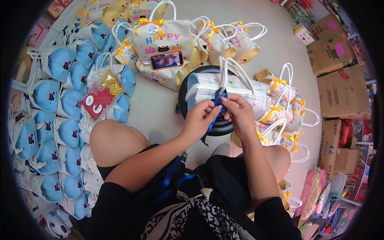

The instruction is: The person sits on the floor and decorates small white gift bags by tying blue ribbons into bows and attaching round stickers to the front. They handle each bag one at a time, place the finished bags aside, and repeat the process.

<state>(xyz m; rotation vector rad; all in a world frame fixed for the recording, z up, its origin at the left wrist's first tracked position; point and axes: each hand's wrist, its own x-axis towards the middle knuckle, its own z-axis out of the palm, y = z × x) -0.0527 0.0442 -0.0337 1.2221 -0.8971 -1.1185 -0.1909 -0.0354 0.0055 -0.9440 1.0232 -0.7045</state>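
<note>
We are sitting low with our knees apart and working over a round black stool, which is serving as a small bench so the gift bag lies at a height where both hands can meet. The white striped bag is lying on its side across the stool, its white loop handles pointing away from us, so the zip edge is facing our hands. We are pinching the blue ribbon from both sides: the left hand is closing thumb and forefinger on it from the left, and the right hand is pressing its fingers together on it just above, keeping the band taut. The ribbon's loose end is hanging down over the stool's near edge. A phone is propped against a white bag with a yellow bow, tilted toward us. Blue pouches are lining the floor to our left.
</note>
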